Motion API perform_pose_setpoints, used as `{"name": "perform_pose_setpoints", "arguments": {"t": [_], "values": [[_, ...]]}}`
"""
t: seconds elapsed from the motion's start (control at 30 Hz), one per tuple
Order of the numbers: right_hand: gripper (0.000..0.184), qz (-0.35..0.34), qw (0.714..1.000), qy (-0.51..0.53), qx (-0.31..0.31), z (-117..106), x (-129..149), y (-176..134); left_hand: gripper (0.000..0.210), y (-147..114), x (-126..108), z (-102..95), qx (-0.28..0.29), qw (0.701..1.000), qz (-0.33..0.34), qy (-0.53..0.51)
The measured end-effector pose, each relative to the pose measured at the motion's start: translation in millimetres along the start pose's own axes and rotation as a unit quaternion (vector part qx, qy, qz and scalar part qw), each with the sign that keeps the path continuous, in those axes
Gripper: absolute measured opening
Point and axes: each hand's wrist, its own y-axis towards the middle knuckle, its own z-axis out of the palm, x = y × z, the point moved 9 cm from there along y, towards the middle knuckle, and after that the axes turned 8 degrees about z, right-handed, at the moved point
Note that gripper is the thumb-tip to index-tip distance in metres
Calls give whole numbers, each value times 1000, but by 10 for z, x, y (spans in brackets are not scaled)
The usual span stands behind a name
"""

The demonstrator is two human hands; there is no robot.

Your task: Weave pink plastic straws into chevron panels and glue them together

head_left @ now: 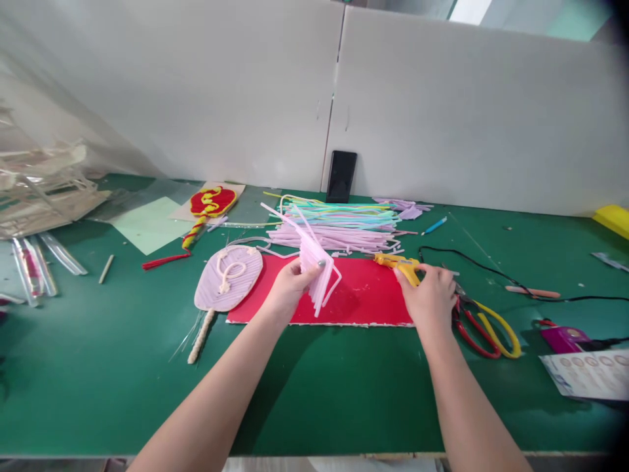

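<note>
In my left hand, thumb and fingers are closed on a pink panel of pipe cleaners, bent and set side by side, with loose ends sticking out. The panel is held above a red board. My right hand is wrapped round the handle of a yellow hot glue gun, whose nozzle points left over the board's far edge. Close beside that hand lie scissors with red and yellow handles. A pale lilac fan with a wrapped handle overlaps the board's left end.
Behind the board is a pile of pink, teal and yellow pipe cleaners. A phone leans on the wall. A red-and-yellow fan lies back left. A black cord runs right, near a purple device and printed card.
</note>
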Motion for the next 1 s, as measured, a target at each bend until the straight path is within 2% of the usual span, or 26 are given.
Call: {"name": "perform_pose_setpoints", "arguments": {"t": [0.07,0.13,0.2,0.23,0.47,0.63,0.8,0.93,1.0], "values": [[28,-58,995,77,-14,-58,211,-73,36,19,-7,-52,-19,1000,4,3],[20,-119,975,172,71,75,468,-195,38,34,-11,-92,-31,999,12,26],[19,-124,945,225,204,340,654,-346,37,44,-8,-111,-34,998,22,47],[18,-130,937,227,232,417,731,-408,37,46,-5,-116,-36,997,26,57],[8,-152,922,206,289,624,1051,-500,34,59,-74,-107,-38,989,51,131],[9,-114,923,189,315,732,1052,-497,34,124,-187,-118,-24,983,60,170],[4,-53,906,209,365,750,900,-485,41,118,-202,-168,2,977,37,210],[5,-6,875,249,414,728,808,-468,44,87,-139,-183,27,974,25,224],[9,30,846,294,444,751,785,-495,42,76,-93,-222,24,972,22,235]]}}
